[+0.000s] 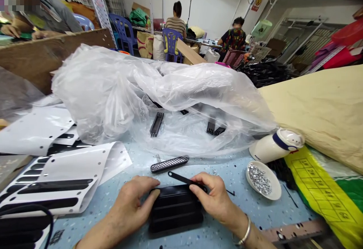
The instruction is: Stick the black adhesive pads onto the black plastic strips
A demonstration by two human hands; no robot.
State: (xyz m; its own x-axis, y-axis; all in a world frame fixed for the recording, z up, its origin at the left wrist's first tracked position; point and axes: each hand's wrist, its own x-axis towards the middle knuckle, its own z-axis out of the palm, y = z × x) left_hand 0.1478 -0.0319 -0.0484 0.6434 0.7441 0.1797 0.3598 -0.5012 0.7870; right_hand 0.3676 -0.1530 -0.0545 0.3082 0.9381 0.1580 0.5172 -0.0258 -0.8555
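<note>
While a big crumpled clear plastic bag point(159, 94) sprawls across the back of the blue speckled worktop point(227, 166), white backing sheets point(70, 177) with black strips lie to the left. Nearer, a black ribbed tray point(174, 209) sits flat between both hands, its long axis running left to right. The left hand point(133, 200) presses its left end, seemingly to steady it; the right hand point(212, 198) pinches a thin black strip point(181, 178) over the tray's top right corner, pointing up-left. A studded clip point(169, 164) and a bowl of rhinestones point(262, 181) sit close by.
</note>
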